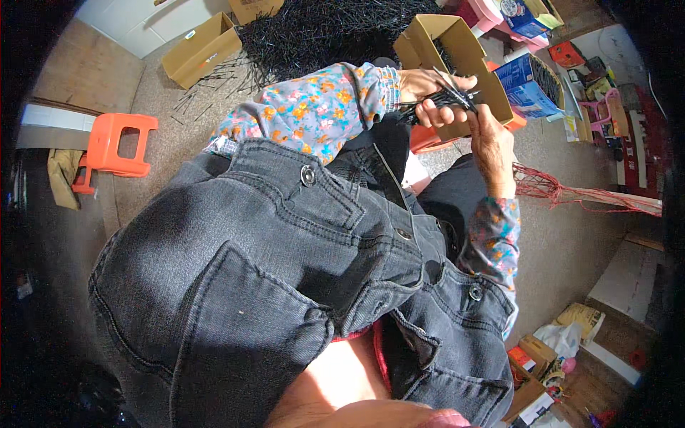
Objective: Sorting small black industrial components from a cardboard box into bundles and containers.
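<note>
- Black and thin, the sticks (444, 98) sit as a small bundle between our two hands, out in front of the dark denim vest (285, 271) that fills most of the head view.
- Our left hand (428, 89) is clenched around the bundle: the fingers (433, 110) wrap over it from above and the sticks poke out on both sides of the fist.
- Our right hand (492, 139) comes up from below, and its fingertips (477, 113) pinch the bundle's right end, just beside the left fist, so both hands are grasping the same sticks.
- The bundle hangs in the air over the open cardboard box (457, 50), apart from the big black pile (321, 32) on the floor beyond.
- To do this well, we judge that the left fist should stay tight so no stick slides out, while the right fingertips even up the ends.
- We would keep the bundle level, since loose sticks already lie scattered near the flat box (201, 48) and the orange stool (114, 146).
</note>
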Demonstrator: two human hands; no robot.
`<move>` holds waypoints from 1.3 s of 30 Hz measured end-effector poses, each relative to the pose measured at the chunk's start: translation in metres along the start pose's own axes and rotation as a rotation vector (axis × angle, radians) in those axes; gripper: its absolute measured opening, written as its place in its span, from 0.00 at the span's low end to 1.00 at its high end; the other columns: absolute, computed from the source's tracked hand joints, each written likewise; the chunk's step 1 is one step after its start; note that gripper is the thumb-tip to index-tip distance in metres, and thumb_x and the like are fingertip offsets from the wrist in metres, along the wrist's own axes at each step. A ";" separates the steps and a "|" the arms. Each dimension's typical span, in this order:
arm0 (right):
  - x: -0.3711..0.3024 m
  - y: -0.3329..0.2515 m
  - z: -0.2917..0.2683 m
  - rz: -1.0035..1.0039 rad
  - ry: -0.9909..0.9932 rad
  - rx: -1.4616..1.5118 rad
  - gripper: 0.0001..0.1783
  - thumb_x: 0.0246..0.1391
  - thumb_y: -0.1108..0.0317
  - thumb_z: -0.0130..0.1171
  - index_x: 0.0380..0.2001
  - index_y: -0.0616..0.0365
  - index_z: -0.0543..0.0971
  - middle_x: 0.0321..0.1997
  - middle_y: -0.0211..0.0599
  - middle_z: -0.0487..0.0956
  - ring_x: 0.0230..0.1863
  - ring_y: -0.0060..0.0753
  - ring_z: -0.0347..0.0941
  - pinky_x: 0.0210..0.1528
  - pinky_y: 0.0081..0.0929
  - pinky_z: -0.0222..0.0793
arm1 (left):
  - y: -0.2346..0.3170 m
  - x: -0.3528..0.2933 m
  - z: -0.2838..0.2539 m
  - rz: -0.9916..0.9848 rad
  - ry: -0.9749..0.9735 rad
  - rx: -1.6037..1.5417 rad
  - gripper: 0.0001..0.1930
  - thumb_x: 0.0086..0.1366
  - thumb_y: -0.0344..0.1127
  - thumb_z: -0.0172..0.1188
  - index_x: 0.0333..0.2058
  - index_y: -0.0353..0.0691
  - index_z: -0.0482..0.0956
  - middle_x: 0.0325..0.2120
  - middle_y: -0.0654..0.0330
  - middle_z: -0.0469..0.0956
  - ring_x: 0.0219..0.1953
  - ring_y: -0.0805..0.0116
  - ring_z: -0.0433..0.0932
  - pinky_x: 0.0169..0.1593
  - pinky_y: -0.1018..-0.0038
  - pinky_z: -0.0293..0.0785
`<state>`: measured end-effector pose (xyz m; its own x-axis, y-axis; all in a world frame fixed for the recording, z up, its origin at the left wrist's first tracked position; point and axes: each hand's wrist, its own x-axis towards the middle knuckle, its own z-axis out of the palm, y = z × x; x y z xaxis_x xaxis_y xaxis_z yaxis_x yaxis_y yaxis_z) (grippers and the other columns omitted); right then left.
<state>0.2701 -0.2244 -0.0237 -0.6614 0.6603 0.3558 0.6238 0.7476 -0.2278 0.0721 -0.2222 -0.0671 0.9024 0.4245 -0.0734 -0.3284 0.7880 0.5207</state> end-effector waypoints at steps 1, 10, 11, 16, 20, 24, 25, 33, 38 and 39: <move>0.004 0.000 -0.006 -0.073 -0.054 -0.086 0.06 0.54 0.64 0.50 0.31 0.54 0.68 0.26 0.47 0.72 0.28 0.49 0.71 0.26 0.37 0.66 | -0.002 -0.001 0.004 0.036 -0.009 0.078 0.32 0.59 0.62 0.44 0.31 0.31 0.72 0.11 0.67 0.63 0.07 0.85 0.54 0.08 0.87 0.51; 0.020 0.000 -0.017 -0.306 -0.047 -0.226 0.10 0.43 0.68 0.55 0.32 0.52 0.69 0.27 0.35 0.69 0.31 0.38 0.72 0.29 0.32 0.68 | -0.011 -0.004 0.010 0.045 0.115 0.067 0.12 0.63 0.38 0.49 0.32 0.34 0.73 0.09 0.69 0.62 0.11 0.82 0.57 0.11 0.85 0.50; 0.019 -0.002 -0.020 -0.229 0.008 -0.104 0.16 0.40 0.72 0.55 0.37 0.52 0.71 0.29 0.38 0.70 0.32 0.40 0.71 0.34 0.31 0.69 | -0.010 -0.005 0.006 0.026 0.047 0.029 0.11 0.63 0.37 0.48 0.33 0.35 0.73 0.10 0.70 0.59 0.13 0.80 0.56 0.13 0.84 0.50; 0.007 0.038 -0.003 0.332 0.166 1.155 0.22 0.54 0.67 0.44 0.51 0.67 0.65 0.48 0.42 0.71 0.52 0.33 0.65 0.55 0.30 0.57 | -0.010 -0.002 0.016 0.033 0.231 0.140 0.09 0.63 0.36 0.50 0.35 0.36 0.73 0.14 0.68 0.66 0.15 0.78 0.64 0.16 0.84 0.62; 0.032 0.022 0.025 0.424 0.162 1.500 0.32 0.60 0.48 0.32 0.52 0.65 0.65 0.52 0.46 0.69 0.55 0.41 0.62 0.59 0.35 0.53 | -0.011 0.002 0.005 -0.013 0.231 0.056 0.12 0.62 0.35 0.51 0.41 0.34 0.72 0.18 0.65 0.72 0.19 0.75 0.70 0.21 0.81 0.70; 0.052 0.006 0.041 0.381 -0.241 1.645 0.34 0.59 0.44 0.27 0.51 0.64 0.65 0.52 0.46 0.70 0.53 0.39 0.64 0.57 0.31 0.56 | -0.010 0.005 0.011 -0.064 0.289 0.019 0.13 0.63 0.39 0.49 0.41 0.37 0.70 0.15 0.70 0.65 0.18 0.79 0.65 0.24 0.80 0.65; 0.053 0.006 0.043 0.369 -0.258 1.566 0.35 0.59 0.43 0.26 0.52 0.63 0.64 0.51 0.46 0.70 0.52 0.39 0.65 0.56 0.34 0.57 | -0.011 0.003 0.008 -0.045 0.306 -0.007 0.12 0.64 0.39 0.48 0.39 0.38 0.70 0.14 0.71 0.61 0.17 0.80 0.61 0.23 0.81 0.63; 0.038 0.117 0.011 0.694 0.147 1.274 0.13 0.57 0.65 0.47 0.36 0.64 0.73 0.29 0.37 0.76 0.28 0.27 0.72 0.31 0.21 0.69 | 0.002 -0.012 0.006 0.359 0.358 -0.143 0.10 0.65 0.41 0.47 0.35 0.41 0.68 0.16 0.73 0.56 0.18 0.82 0.56 0.23 0.83 0.57; 0.022 0.158 0.032 0.869 -0.111 0.874 0.13 0.52 0.65 0.52 0.35 0.64 0.74 0.24 0.34 0.76 0.20 0.23 0.71 0.21 0.19 0.68 | 0.000 -0.021 0.004 0.551 0.556 -0.274 0.10 0.63 0.38 0.51 0.35 0.38 0.68 0.17 0.68 0.65 0.25 0.70 0.69 0.33 0.72 0.72; 0.027 0.155 0.038 0.869 -0.151 0.865 0.12 0.51 0.65 0.53 0.34 0.64 0.75 0.23 0.34 0.75 0.19 0.21 0.70 0.18 0.18 0.67 | 0.001 -0.025 -0.001 0.574 0.491 -0.333 0.09 0.62 0.38 0.51 0.36 0.38 0.69 0.19 0.66 0.69 0.29 0.66 0.72 0.36 0.68 0.74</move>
<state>0.3330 -0.0886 -0.0842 -0.2421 0.9200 -0.3083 0.4373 -0.1802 -0.8811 0.0488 -0.2318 -0.0651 0.3696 0.8871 -0.2764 -0.8365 0.4472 0.3166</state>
